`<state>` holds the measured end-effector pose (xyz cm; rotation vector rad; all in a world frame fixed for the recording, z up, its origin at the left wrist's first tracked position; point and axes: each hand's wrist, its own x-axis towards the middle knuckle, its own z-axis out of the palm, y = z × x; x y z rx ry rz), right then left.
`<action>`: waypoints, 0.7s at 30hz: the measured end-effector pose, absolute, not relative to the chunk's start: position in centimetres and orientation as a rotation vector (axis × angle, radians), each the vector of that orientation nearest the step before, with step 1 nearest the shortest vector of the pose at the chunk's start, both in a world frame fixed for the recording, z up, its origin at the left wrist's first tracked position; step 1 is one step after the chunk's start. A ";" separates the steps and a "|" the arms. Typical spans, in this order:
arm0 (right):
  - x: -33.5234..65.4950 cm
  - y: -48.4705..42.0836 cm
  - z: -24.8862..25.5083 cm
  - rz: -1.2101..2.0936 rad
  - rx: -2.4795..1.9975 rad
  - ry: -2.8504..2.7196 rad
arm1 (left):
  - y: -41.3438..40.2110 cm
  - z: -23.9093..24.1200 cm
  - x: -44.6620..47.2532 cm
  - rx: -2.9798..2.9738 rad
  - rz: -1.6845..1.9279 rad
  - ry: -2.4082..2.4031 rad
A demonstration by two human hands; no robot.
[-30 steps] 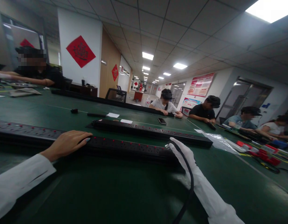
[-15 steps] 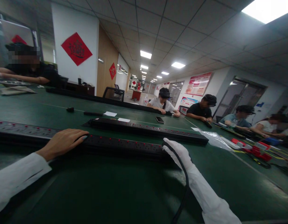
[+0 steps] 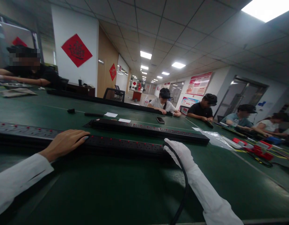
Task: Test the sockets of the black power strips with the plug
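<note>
A long black power strip (image 3: pixel 125 147) with sockets and a row of red dots lies across the green table in front of me. My left hand (image 3: pixel 66 142), bare, lies over its middle with the fingers closed across the top and the thumb side toward me. At the strip's right end my right hand (image 3: pixel 179 153), in a white glove, is closed around the end. A thick black cable (image 3: pixel 185 184) comes out by the gloved fingers and curves down toward the table's near edge. The right fingertips are partly hidden behind the strip and cable.
A second black power strip (image 3: pixel 149 129) lies just beyond, with white paper slips (image 3: pixel 111 114) and a phone (image 3: pixel 160 120) behind it. A clear plastic bag (image 3: pixel 217 140) and red parts (image 3: pixel 261 150) sit to the right. Several people work around the table.
</note>
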<state>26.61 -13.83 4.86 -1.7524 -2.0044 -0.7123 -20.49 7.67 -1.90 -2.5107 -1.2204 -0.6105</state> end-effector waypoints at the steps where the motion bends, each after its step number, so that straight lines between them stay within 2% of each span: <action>1: 26.6 -13.8 4.9 -0.708 -1.742 -2.014 | 7.6 -1.9 -20.5 -2.514 -0.611 -1.220; 10: 26.7 -13.8 5.4 -0.741 -1.710 -2.067 | 7.9 -2.0 -20.5 -2.525 -0.606 -1.218; 21: 26.7 -13.4 4.6 -0.963 -1.705 -2.073 | 6.0 -1.4 -17.8 -2.511 -0.611 -1.192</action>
